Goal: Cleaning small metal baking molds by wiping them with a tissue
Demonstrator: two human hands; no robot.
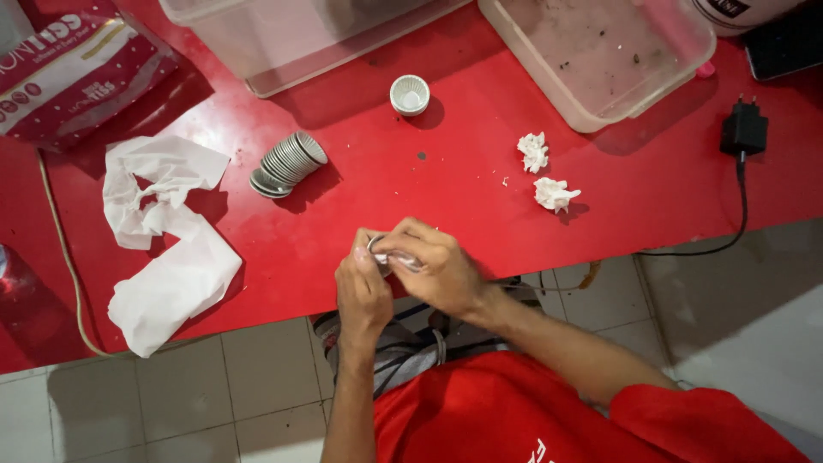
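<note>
Nearest: person in red shirt, both forearms reaching over the edge of a red table (pixel 480 163). Left hand (pixel 362 291) and right hand (pixel 437 270) meet just at the table's near edge, fingers curled together around a small round silvery metal lid (pixel 383 250); a scrap of white tissue seems pinched against it, though most is hidden by the fingers. Both hands closed on the lid.

Further in, left: long crumpled white tissue sheet (pixel 167 240) lying flat. Beside it, a toppled stack of round silvery metal lids (pixel 287 163), leaning on edge. Right of centre: two small crumpled white tissue balls (pixel 544 176), near each other. Small white fluted cup (pixel 410 94), upright, alone.

Far edge: two clear plastic tubs (pixel 600 60). Black plug adapter (pixel 744 130) with cable at right. Red-and-white packet (pixel 69 64) at top left.
</note>
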